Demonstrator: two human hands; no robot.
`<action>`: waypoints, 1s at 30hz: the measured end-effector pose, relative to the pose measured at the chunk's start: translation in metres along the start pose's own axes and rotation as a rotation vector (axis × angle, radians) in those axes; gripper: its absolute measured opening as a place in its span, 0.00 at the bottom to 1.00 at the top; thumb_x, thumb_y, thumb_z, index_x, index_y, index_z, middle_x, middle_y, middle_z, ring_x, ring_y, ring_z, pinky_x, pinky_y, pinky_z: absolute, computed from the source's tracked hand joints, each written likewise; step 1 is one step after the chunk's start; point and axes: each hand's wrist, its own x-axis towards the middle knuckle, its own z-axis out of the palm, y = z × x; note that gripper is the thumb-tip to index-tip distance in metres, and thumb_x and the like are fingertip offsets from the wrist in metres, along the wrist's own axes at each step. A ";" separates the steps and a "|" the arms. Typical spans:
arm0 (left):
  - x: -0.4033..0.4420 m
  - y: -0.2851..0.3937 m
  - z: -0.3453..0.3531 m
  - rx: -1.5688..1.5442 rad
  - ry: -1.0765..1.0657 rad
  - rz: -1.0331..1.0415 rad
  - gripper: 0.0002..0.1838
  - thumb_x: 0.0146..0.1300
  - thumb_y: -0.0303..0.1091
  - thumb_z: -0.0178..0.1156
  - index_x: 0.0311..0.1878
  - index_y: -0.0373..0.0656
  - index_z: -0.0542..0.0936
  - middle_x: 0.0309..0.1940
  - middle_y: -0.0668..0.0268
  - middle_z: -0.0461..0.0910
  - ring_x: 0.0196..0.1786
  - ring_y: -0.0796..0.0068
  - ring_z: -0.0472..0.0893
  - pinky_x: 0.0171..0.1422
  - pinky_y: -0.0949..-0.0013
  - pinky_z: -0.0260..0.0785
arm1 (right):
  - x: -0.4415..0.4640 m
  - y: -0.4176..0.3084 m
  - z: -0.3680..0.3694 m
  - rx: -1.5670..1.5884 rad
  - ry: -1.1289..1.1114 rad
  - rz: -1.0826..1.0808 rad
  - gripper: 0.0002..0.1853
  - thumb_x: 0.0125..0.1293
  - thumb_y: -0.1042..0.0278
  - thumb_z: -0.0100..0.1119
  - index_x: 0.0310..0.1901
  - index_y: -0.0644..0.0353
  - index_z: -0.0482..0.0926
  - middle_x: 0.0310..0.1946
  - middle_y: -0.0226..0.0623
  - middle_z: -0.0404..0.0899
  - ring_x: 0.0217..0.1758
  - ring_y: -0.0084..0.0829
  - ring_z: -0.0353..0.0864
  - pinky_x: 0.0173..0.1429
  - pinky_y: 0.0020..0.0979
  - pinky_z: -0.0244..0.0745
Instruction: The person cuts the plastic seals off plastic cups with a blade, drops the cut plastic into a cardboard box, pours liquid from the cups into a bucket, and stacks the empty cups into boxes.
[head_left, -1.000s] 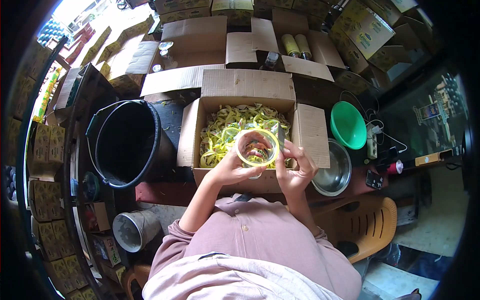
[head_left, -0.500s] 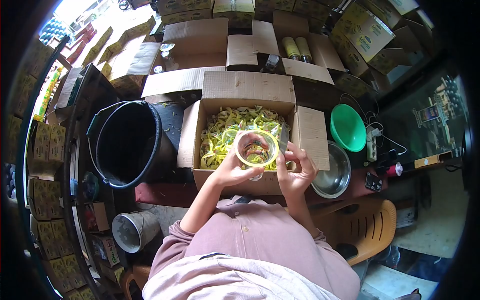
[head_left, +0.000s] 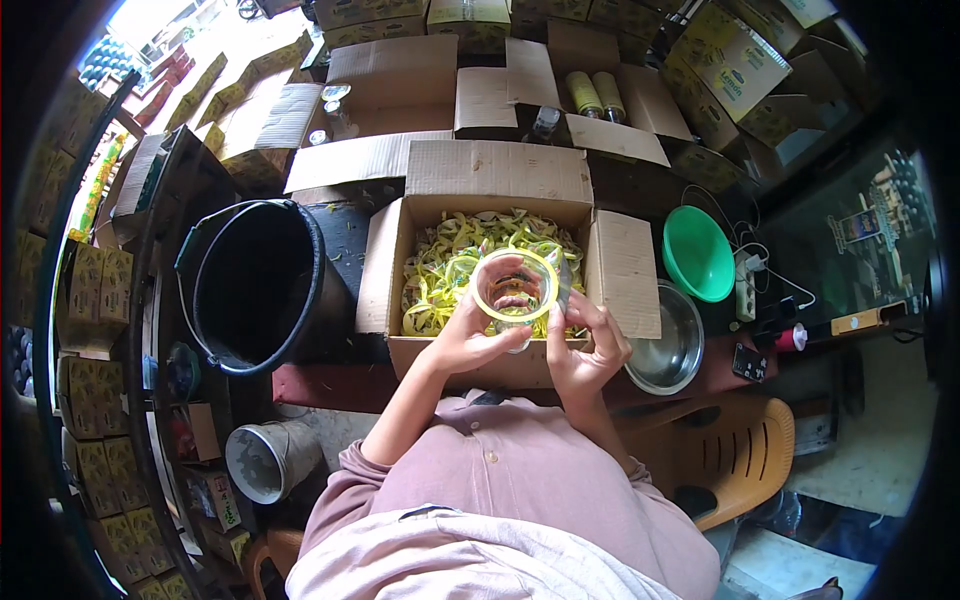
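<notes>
My left hand (head_left: 468, 338) is wrapped round a clear glass jar (head_left: 514, 290) with a yellow band about its rim, its mouth tilted up toward me. At the jar's right side, my right hand (head_left: 585, 348) pinches a thin grey flat piece (head_left: 564, 282), blade-like but blurred, held close against the rim. Both hands are over the near edge of an open cardboard box (head_left: 622, 275). Inside that box lies a tangled heap of yellow-green strips (head_left: 440, 255); the jar hides part of it.
A black bucket (head_left: 318, 270) stands left of the box. To the right are a green bowl (head_left: 698, 255) and a metal bowl (head_left: 668, 350). More open cartons (head_left: 390, 85) holding jars and bottles line the back. An orange chair (head_left: 745, 450) is at lower right.
The grey piece and my right fingers have shifted slightly along the jar's rim, the fingers moving a little left and down. My left hand keeps its hold on the jar.
</notes>
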 end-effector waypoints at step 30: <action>-0.003 0.005 -0.007 0.128 -0.142 -0.104 0.38 0.44 0.28 0.66 0.59 0.37 0.58 0.53 0.60 0.62 0.56 0.72 0.67 0.58 0.68 0.62 | 0.007 0.014 -0.008 0.105 -0.062 0.062 0.15 0.43 0.83 0.62 0.37 0.61 0.79 0.20 0.33 0.76 0.23 0.24 0.78 0.29 0.22 0.72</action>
